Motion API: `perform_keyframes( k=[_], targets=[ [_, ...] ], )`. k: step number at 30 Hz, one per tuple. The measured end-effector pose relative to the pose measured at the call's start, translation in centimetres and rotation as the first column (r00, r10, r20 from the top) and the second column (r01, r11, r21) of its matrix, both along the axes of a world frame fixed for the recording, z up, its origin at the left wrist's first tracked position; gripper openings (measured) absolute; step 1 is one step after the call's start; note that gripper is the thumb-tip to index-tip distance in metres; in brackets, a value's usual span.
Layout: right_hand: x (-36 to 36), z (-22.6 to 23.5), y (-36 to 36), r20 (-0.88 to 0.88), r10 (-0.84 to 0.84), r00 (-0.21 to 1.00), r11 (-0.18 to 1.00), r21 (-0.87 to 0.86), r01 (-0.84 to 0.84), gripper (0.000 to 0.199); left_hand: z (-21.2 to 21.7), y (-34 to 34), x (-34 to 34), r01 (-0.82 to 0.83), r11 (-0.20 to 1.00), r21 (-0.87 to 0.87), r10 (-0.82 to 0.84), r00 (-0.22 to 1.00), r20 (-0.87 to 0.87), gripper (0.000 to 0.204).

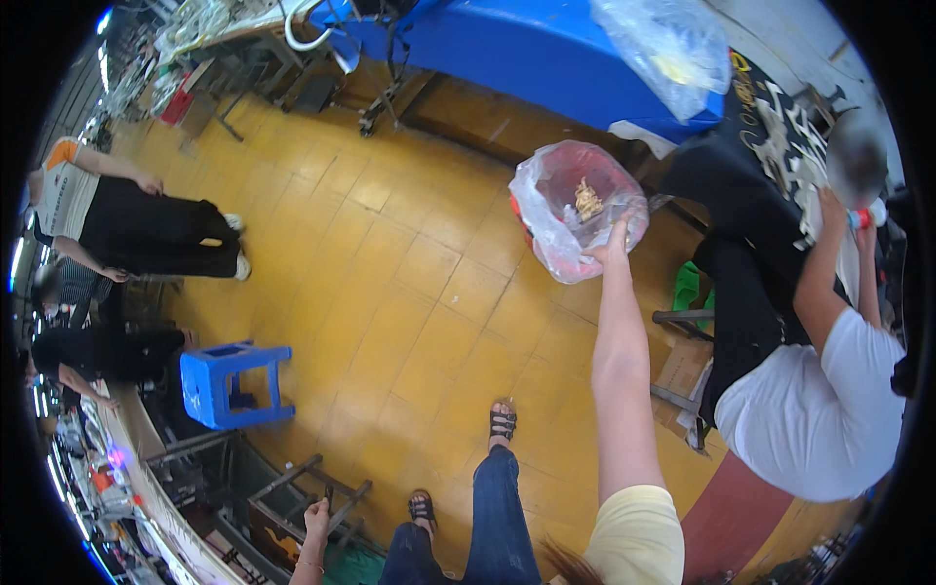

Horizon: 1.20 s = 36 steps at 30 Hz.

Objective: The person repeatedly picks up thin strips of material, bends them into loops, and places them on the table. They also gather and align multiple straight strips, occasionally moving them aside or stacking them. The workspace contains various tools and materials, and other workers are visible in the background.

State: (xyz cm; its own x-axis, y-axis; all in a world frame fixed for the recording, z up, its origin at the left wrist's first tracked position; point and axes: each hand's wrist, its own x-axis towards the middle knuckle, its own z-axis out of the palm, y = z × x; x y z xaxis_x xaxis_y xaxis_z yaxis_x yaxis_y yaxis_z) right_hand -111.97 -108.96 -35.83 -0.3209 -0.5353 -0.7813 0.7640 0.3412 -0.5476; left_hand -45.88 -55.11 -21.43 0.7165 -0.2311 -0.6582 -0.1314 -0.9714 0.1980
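My right arm is stretched out ahead, and my right hand (612, 246) grips the near rim of a red bin (526, 229) lined with a clear plastic bag (558, 255). Inside the bag lies a crumpled tan scrap (587, 200) with some whitish bits beside it. My left hand (317, 520) is low at the left, beside a metal frame. Its fingers are closed, with a small dark thing at their tips that I cannot make out.
A blue stool (234, 382) stands on the yellow tiled floor (390, 283) at left. A blue-covered table (507, 49) runs along the far side. A seated person in a white shirt (809, 419) works at right. Another person (127, 219) stands far left.
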Motion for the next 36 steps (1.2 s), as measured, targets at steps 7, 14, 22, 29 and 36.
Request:
perform_keyframes(
  k=[7, 14, 22, 29, 36],
  targets=[
    [7.4, -12.1, 11.6, -0.255, -0.095, 0.962, 0.995, -0.04, 0.088, 0.053, 0.5, 3.2, -6.0, 0.341, 0.94, 0.001, -0.331, 0.914, -0.237, 0.047],
    [24.9, -7.9, 40.8, -0.092, 0.983, -0.16, -0.107, 0.419, -0.902, 0.042, 2.9, 8.3, -8.3, 0.33, 0.922, -0.203, -0.364, 0.917, -0.164, 0.04],
    [40.2, -1.4, 51.9, -0.311, 0.598, -0.738, -0.648, 0.354, -0.674, 0.026, 9.8, 26.6, -2.2, 0.221, 0.933, -0.283, -0.222, 0.975, 0.03, 0.036],
    [54.7, 5.9, 55.2, -0.179, 0.611, -0.771, -0.538, 0.62, -0.57, 0.021, 14.4, 40.1, 6.6, -0.019, 0.934, -0.358, 0.076, 0.986, 0.146, 0.037],
    [71.8, 9.3, 58.3, -0.374, 0.454, -0.809, -0.674, 0.45, -0.586, 0.025, 15.4, 44.3, 17.8, -0.2, 0.838, -0.508, 0.445, 0.789, 0.424, 0.027]
  ],
)
